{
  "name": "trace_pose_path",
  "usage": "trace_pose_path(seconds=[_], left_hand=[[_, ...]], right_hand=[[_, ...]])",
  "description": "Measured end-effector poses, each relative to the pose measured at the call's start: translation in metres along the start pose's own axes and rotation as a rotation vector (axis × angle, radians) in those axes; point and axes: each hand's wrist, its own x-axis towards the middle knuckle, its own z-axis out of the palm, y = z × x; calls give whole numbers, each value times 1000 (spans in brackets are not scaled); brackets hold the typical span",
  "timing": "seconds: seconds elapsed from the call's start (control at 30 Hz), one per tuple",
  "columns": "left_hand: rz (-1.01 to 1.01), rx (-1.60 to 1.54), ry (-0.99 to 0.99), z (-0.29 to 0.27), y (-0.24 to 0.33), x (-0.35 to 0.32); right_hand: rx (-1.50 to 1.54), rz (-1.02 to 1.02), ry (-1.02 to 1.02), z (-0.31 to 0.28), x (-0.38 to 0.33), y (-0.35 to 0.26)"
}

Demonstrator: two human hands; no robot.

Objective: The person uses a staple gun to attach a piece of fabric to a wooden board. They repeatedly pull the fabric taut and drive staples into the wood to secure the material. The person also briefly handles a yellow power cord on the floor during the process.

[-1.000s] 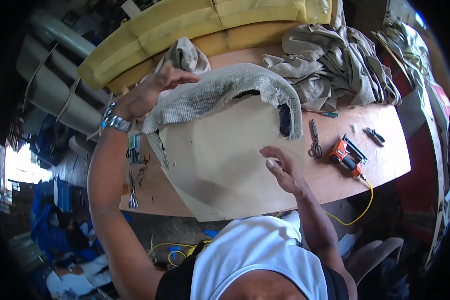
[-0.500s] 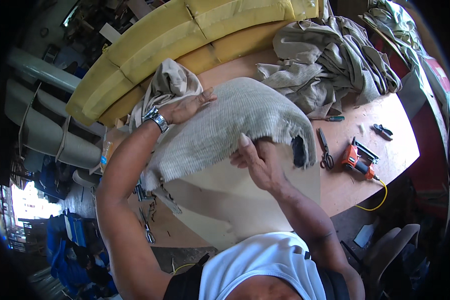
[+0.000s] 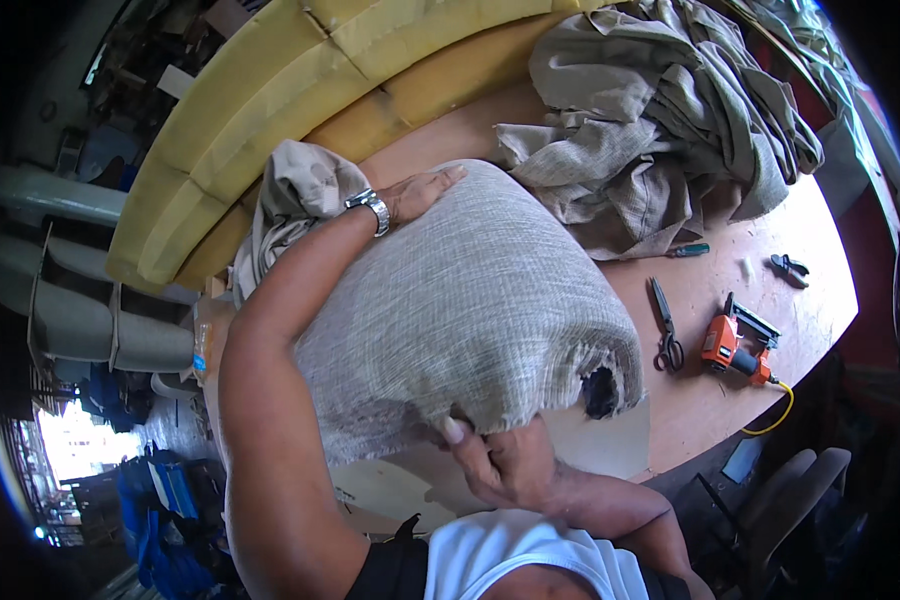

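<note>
Woven cover: a grey woven cover [image 3: 470,270] lies in the middle of the frame, drawn over a bulky, rounded form, its lower edge frayed.
Inside the cover: the form is mostly hidden; dark material [image 3: 600,392] shows through a ragged gap at the cover's lower right corner.
Pale board: a pale board [image 3: 610,440] shows below the cover's frayed edge, lower center of the frame.
Left hand: the left hand [image 3: 420,197] rests flat on the cover's upper left edge, fingers stretched out and holding nothing; a metal watch [image 3: 375,210] circles the wrist.
Right hand: the right hand [image 3: 505,462] is at the cover's lower edge, thumb over the fabric and fingers curled below, holding that edge.
Clear packet: a clear packet [image 3: 203,347] stands at the left edge of the bench [image 3: 815,245]; its contents are too small to tell.
Tools: scissors [image 3: 667,328], an orange staple gun [image 3: 718,343] with a yellow hose [image 3: 792,405], black pliers [image 3: 790,271] and a green-handled screwdriver [image 3: 690,250] lie on the bench, right of the cover.
Loose fabric: a large crumpled heap [image 3: 660,110] fills the upper right; a smaller bundle [image 3: 305,190] sits near the left hand.
Yellow foam: a long, curved foam piece [image 3: 270,110] spans the upper left.
</note>
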Motion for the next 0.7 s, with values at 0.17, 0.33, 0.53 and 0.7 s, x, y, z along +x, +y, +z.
trace_pose_path(seconds=[0.17,0.33,0.53,0.7], left_hand=[[210,2,35,25,-18,21],[363,101,-19,29,69,-40],[466,92,17,48,139,-132],[550,234,85,60,155,-155]], right_hand=[[-71,-22,-6,4,-10,1],[45,54,-45,4,-8,8],[292,295,-3,12,-5,-2],[351,419,78,19,2,-10]])
